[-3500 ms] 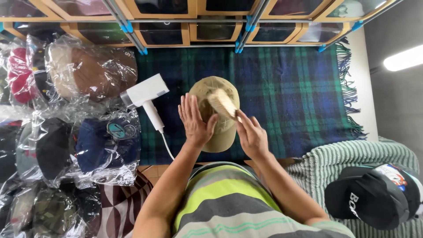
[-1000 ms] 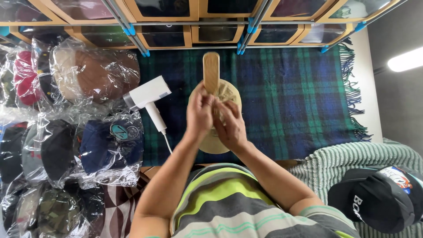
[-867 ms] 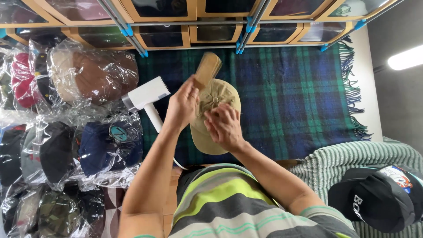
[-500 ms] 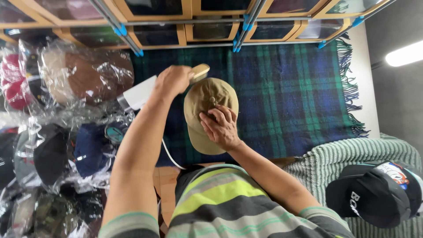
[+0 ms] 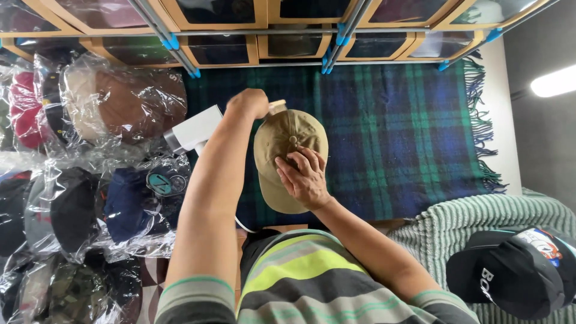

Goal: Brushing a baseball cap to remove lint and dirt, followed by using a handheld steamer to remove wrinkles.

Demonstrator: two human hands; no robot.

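Note:
A tan baseball cap (image 5: 282, 144) lies on a green and blue plaid blanket (image 5: 396, 132). My right hand (image 5: 305, 177) rests flat on the cap's crown, fingers spread. My left hand (image 5: 247, 103) is closed around a wooden brush (image 5: 276, 107) at the cap's far left edge; only the brush's pale tip shows past my fist. A white hand-held appliance (image 5: 193, 131) with a white cord lies on the blanket just left of my left forearm.
Several caps in clear plastic bags (image 5: 90, 180) are piled at the left. Wooden-framed storage boxes (image 5: 264, 24) line the far edge. A black cap (image 5: 516, 270) sits on a pale green ribbed cloth (image 5: 480, 222) at the right.
My left hand has carried the brush from above the cap down to its left side. My right hand stays pressed on the cap's crown.

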